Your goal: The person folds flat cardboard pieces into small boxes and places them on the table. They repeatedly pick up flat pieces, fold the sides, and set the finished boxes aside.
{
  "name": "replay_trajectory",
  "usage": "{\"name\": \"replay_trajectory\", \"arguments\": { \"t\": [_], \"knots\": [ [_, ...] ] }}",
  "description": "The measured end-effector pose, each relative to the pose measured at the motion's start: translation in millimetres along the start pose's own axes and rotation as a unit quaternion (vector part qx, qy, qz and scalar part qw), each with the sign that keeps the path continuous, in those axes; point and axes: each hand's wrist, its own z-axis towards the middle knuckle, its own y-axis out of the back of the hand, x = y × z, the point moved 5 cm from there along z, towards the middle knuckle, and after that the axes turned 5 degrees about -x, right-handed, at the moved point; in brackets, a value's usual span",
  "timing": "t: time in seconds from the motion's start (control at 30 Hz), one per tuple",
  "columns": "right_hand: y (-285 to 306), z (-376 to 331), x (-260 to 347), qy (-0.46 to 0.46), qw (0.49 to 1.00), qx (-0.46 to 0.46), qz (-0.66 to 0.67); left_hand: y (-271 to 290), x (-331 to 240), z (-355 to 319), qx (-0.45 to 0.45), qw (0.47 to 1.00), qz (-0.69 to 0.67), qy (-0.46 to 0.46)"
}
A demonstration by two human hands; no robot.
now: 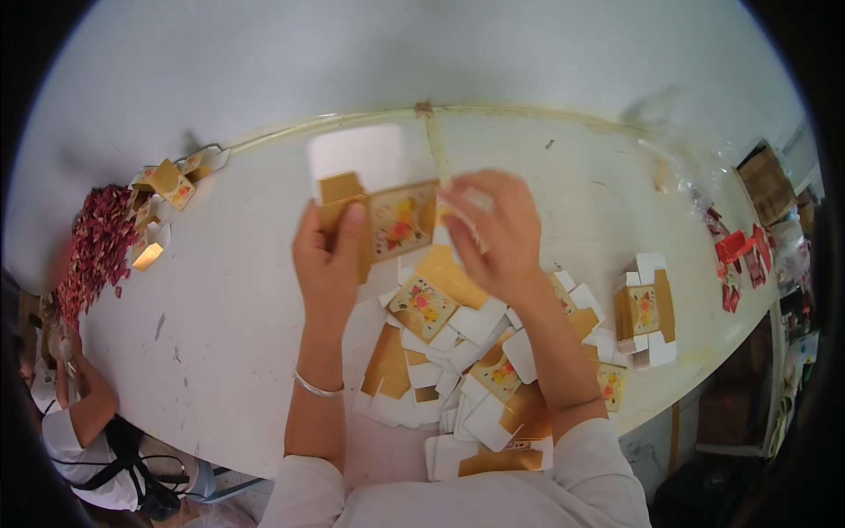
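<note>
Above the middle of the table I hold up a gold box (398, 222) with a flower print and white inner flaps, partly unfolded. My left hand (330, 251) is closed round its left side, thumb on the front. At its right edge is my right hand (495, 231), fingers bent by a flap; blur hides how firmly they grip. Below both hands lies a loose pile of flat gold-and-white box blanks (424, 304), some under my right forearm. To the right of the pile is a neat stack of flat blanks (644, 310).
At the far left, several formed gold boxes (172, 185) stand beside a heap of small dark red packets (101, 233). Another person's arm (92, 396) reaches in there. Clear plastic and red packets (739, 251) lie at the right edge, near a brown carton (767, 185). A wall borders the table's back.
</note>
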Motion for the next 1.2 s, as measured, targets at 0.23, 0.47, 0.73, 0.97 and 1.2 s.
{"name": "replay_trajectory", "arguments": {
  "t": [0.23, 0.47, 0.73, 0.97, 1.2],
  "knots": [
    [-6.2, 0.3, 12.6, -0.088, 0.991, 0.102, -0.013, -29.2, -8.0, -22.0, 0.072, 0.996, 0.025, -0.038],
    [-3.8, -7.2, -6.9, -0.144, 0.984, 0.092, -0.054, -46.4, -8.7, -31.9, 0.181, 0.926, 0.285, -0.168],
    [35.8, 4.8, 5.0, -0.096, 0.981, -0.167, -0.018, -42.9, -11.5, -26.0, 0.213, 0.973, -0.066, 0.058],
    [-22.1, -24.3, -7.3, -0.535, 0.607, -0.020, 0.587, -40.0, -2.2, -29.6, 0.202, 0.976, -0.073, 0.041],
    [-14.3, -24.2, -18.2, -0.538, 0.622, -0.077, 0.564, -41.7, -3.7, -31.7, 0.254, 0.966, -0.047, 0.004]
  ]
}}
